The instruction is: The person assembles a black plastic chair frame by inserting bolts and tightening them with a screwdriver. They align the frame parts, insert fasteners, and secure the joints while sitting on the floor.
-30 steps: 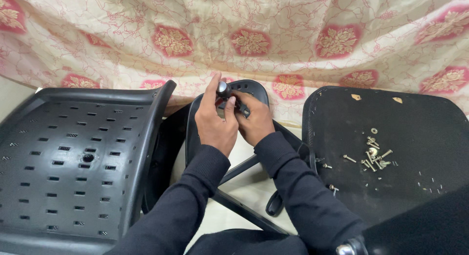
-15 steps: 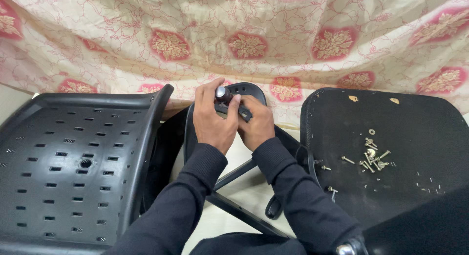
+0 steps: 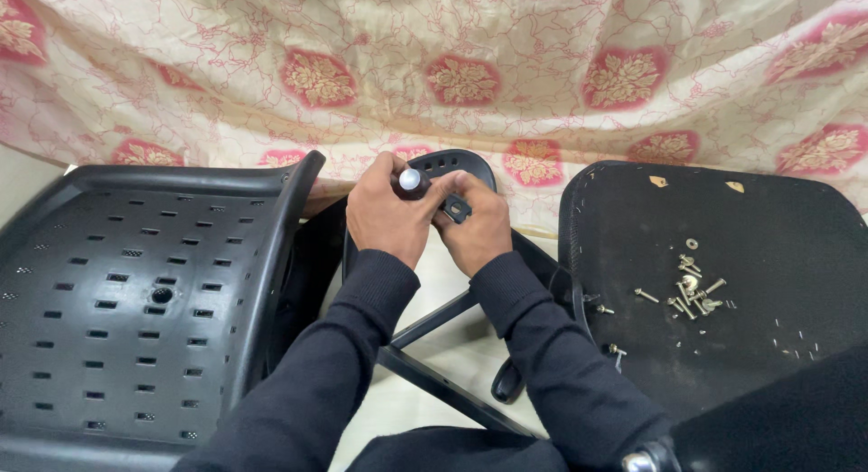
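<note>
The left hand (image 3: 387,217) was closed around a short black cylinder with a round silver end (image 3: 410,180), the metal tip showing above the curled fingers. The right hand (image 3: 472,226) sat just beside it, touching it, with thumb and fingertips pinched narrowly on a small black plastic fitting (image 3: 457,208); what the rest of that hand enclosed could not be told. Both hands, in dark long sleeves, were held in front of a curved black perforated plastic chair part (image 3: 452,161), near the middle of the view, above a black chair base with spoke-like legs (image 3: 434,368) and a caster (image 3: 508,382). To the left lay a large black plastic seat shell with rows of slots (image 3: 127,300). To the right lay a black upholstered seat pad turned underside up (image 3: 723,255), with a loose cluster of silver screws and washers (image 3: 692,287) resting on it, well apart from the hands. A cream cloth with red floral medallions (image 3: 470,74) hung behind everything.
</note>
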